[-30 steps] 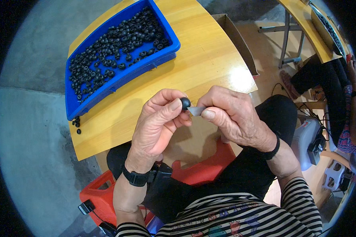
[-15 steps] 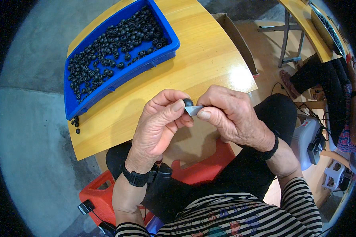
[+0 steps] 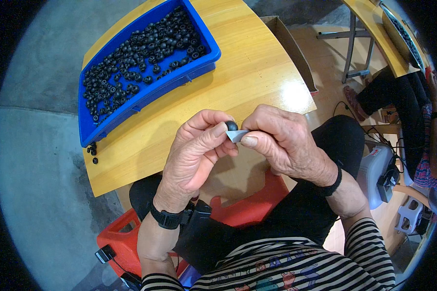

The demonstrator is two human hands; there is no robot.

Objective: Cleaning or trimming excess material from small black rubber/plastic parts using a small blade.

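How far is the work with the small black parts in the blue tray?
No finished pieces show. In hand: the left hand holds one black round part against a small grey piece pinched by the right hand. Left: many black parts fill the blue tray.

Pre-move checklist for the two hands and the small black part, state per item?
1. Left hand has the small black round part pinched at its fingertips: ok.
2. Right hand holds the small pale grey piece against that part: ok.
3. Grip of both hands held clear above the yellow table: ok.
4. Blue bin stocked with black parts: ok.
5. Loose black parts lie outside the bin at the table's edge: not ok.
6. Grey piece seated squarely on the part: cannot tell.
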